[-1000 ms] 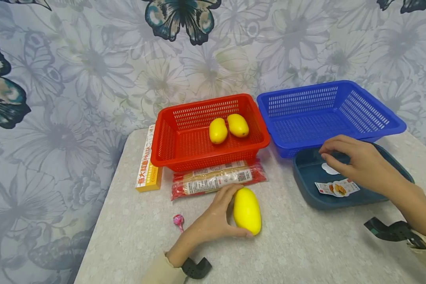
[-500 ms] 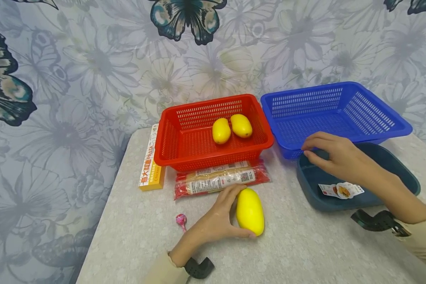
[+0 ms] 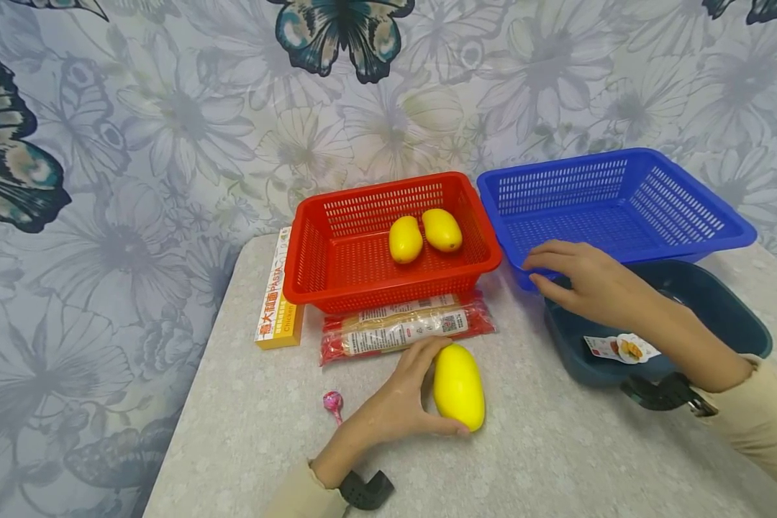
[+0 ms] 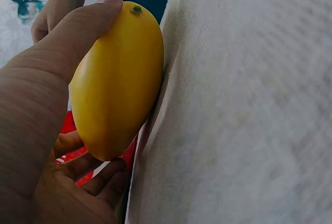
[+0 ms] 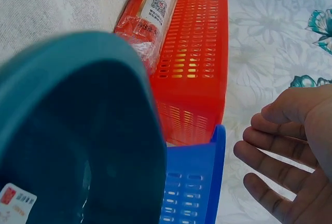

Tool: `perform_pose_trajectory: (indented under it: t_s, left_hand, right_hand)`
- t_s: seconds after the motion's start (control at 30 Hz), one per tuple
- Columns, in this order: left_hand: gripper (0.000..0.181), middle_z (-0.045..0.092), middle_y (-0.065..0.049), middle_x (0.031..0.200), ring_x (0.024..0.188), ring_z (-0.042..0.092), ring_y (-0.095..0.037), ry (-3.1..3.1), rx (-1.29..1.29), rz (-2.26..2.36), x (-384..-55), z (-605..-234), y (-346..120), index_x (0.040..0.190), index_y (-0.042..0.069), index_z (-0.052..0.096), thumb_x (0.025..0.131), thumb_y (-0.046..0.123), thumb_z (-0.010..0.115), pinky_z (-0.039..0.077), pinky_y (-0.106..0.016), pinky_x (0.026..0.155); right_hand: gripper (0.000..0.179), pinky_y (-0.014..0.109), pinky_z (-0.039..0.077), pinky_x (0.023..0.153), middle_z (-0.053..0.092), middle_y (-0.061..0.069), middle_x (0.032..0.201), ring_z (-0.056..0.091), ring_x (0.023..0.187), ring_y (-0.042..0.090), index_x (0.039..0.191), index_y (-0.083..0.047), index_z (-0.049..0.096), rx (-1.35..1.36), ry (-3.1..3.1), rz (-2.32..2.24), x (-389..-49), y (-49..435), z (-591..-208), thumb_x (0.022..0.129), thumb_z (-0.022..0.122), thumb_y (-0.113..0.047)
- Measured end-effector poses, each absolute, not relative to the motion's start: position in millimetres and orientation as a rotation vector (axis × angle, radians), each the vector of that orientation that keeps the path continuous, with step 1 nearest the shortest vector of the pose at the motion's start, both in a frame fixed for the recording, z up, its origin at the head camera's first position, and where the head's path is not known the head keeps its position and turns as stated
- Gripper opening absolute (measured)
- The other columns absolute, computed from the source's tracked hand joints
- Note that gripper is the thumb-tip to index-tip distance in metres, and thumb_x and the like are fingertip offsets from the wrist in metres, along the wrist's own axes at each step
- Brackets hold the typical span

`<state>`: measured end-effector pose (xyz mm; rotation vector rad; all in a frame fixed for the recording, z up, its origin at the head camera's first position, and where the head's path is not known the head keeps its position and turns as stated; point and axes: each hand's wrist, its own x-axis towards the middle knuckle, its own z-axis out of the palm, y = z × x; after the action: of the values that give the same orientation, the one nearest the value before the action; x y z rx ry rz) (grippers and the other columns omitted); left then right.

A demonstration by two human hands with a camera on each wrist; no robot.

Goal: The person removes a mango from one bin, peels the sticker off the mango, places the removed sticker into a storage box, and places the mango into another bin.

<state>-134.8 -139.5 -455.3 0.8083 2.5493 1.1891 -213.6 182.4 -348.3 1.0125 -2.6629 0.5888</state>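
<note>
My left hand [image 3: 398, 399] spans a yellow mango [image 3: 459, 387] lying on the table, thumb at its near end and fingertips at its far end. In the left wrist view the mango [image 4: 119, 81] shows a small green stem spot beside the thumb. Over the near-left rim of the dark teal basin [image 3: 570, 352] hovers my right hand [image 3: 589, 284], close to the blue basket's front corner. Its fingers are loosely bent, and the right wrist view shows nothing in that hand [image 5: 290, 151]. Two more mangoes [image 3: 406, 239] lie in the red basket [image 3: 356, 291].
The blue basket [image 3: 576, 223] stands right of the red one, behind the basin. A red-ended noodle packet [image 3: 408, 331] lies before the red basket. A yellow pasta box [image 3: 281, 316] is at left. A pink lollipop [image 3: 332, 401] lies by my left wrist. A printed label [image 3: 621, 348] sits in the basin.
My right hand has moved left from above the middle of the basin to its near-left rim. The left hand stays at the mango; the whole view has shifted slightly.
</note>
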Motion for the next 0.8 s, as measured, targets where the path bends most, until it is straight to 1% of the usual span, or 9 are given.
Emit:
perform_pose_trajectory:
  t_s: [0.33,0.63,0.8]
  left_hand:
    - [0.111,0.017,0.010,0.159,0.141,0.028,-0.014,2.556,0.806,1.170,-136,-456,-140,0.157,0.033,0.023,0.068,0.064,0.084,0.037,-0.052,0.110]
    - [0.111,0.018,0.009,0.158,0.142,0.027,-0.015,2.566,0.830,1.168,-136,-456,-140,0.157,0.032,0.024,0.069,0.061,0.085,0.037,-0.052,0.110]
    - [0.110,0.019,0.009,0.158,0.142,0.026,-0.013,2.563,0.837,1.179,-136,-457,-140,0.156,0.030,0.025,0.069,0.061,0.085,0.035,-0.051,0.112]
  right_hand:
    - [0.026,0.050,0.054,0.091,0.067,0.010,0.118,0.064,0.109,0.030,0.117,-0.006,0.072,1.038,-2.681,0.534,-224,169,-350,0.092,0.072,-0.011]
    - [0.026,0.047,0.055,0.090,0.068,0.007,0.115,0.065,0.104,0.026,0.117,-0.004,0.071,1.149,-2.576,0.526,-233,160,-353,0.091,0.072,-0.009]
    - [0.024,0.046,0.056,0.088,0.068,0.007,0.114,0.066,0.102,0.025,0.115,-0.004,0.072,1.174,-2.553,0.524,-236,155,-355,0.092,0.071,-0.009]
